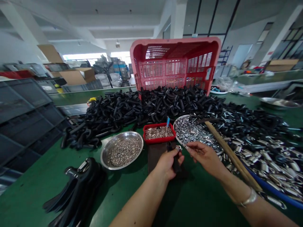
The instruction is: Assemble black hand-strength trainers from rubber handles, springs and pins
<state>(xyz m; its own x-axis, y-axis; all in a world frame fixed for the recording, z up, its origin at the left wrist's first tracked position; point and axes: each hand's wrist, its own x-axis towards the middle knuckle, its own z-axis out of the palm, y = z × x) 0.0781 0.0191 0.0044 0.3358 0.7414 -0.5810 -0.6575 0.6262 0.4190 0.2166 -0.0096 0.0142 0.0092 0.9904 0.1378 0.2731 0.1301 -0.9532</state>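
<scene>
My left hand (167, 164) is closed around a black plastic handle (176, 165), with a shiny metal fitting (178, 148) at its upper end by my thumb. Just to the right, my right hand (204, 156) pinches a small metal piece (186, 147) between thumb and fingertips, close to the fitting. The piece is too small to name. Beneath the left hand lies a dark flat plate (155, 154). Beyond it sits a red tray (147, 141) of small metal pins, a blue-handled screwdriver (168, 121) standing in it. A white-rimmed bowl (174, 130) holds nuts.
A steel bowl (104, 157) of small metal parts stands left. Black handles (118, 107) heap across the back before a tipped red crate (175, 41). A wooden-handled hammer (233, 154) lies right, beside metal springs (270, 164). More black handles (80, 189) are stacked front left.
</scene>
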